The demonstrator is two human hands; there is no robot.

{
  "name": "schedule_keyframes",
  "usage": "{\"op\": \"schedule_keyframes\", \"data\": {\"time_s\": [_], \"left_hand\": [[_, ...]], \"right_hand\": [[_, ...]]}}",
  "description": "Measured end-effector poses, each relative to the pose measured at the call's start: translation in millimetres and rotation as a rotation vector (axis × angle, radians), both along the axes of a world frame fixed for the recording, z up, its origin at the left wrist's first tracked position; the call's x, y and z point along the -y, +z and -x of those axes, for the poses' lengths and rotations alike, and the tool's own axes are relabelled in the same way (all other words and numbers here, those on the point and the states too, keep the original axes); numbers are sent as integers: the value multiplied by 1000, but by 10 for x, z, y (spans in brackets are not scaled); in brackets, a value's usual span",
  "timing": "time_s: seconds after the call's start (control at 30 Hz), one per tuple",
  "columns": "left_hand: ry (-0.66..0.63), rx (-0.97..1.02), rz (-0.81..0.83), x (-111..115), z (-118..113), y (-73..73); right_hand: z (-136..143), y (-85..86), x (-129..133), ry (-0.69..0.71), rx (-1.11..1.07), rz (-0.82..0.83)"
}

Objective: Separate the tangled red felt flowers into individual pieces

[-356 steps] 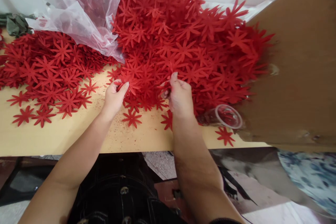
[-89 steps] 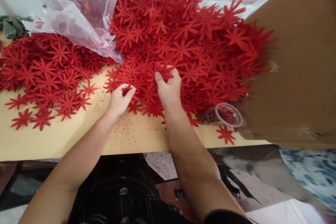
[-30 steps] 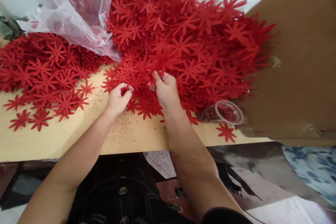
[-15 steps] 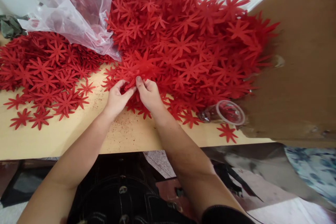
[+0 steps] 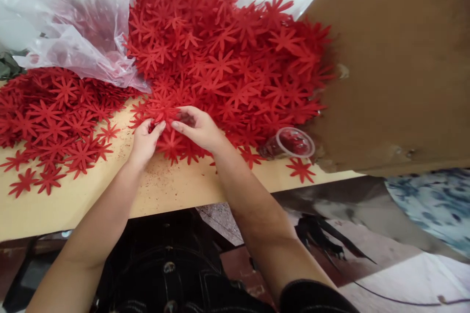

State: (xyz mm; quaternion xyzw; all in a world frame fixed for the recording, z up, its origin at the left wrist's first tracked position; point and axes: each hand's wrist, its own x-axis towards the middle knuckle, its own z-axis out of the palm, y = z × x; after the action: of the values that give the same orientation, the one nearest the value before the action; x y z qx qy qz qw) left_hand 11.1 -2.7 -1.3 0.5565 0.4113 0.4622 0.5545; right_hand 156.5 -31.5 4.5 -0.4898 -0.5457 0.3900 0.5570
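Observation:
Between my two hands is a red flower-shaped cutout [image 5: 166, 113] with narrow petals, at the near edge of a large heap of similar red cutouts [image 5: 227, 68]. My left hand [image 5: 144, 142] is closed, pinching the cutout between thumb and fingers from its left side. From the right, my right hand [image 5: 201, 129] curves around the cutout, thumb at its near petals and fingertips partly hidden behind it. A gap shows between that thumb and forefinger. How many layers the hands hold, I cannot make out.
A second pile of red cutouts [image 5: 51, 117] lies left, below a clear plastic bag [image 5: 91, 54]. A clear plastic cup [image 5: 293, 143] lies tipped beside a big cardboard box [image 5: 385, 73] on the right. Reddish crumbs dot the light wooden table [image 5: 165, 193].
The camera view has shifted, so the heap, cup and box appear further left. My right thumb and forefinger have spread apart from their pinch, and the cutout's petals show more openly.

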Motion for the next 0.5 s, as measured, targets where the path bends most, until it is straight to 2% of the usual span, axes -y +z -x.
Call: {"op": "schedule_keyframes", "data": {"time_s": [0.17,0.3,0.4,0.5], "left_hand": [[-48,-92,-28,17,-55,32],[-131,-179,-58,-23,-60,142],[-23,-330,-185,-106,-2,313],[93,-505,-441,-210,37,514]], "right_hand": [[37,5,-66,90,-155,56],[-1,-2,-208,73,-237,34],[-60,-8,-276,-40,-228,-27],[-127,-29,-292,-208,-188,-67]]}}
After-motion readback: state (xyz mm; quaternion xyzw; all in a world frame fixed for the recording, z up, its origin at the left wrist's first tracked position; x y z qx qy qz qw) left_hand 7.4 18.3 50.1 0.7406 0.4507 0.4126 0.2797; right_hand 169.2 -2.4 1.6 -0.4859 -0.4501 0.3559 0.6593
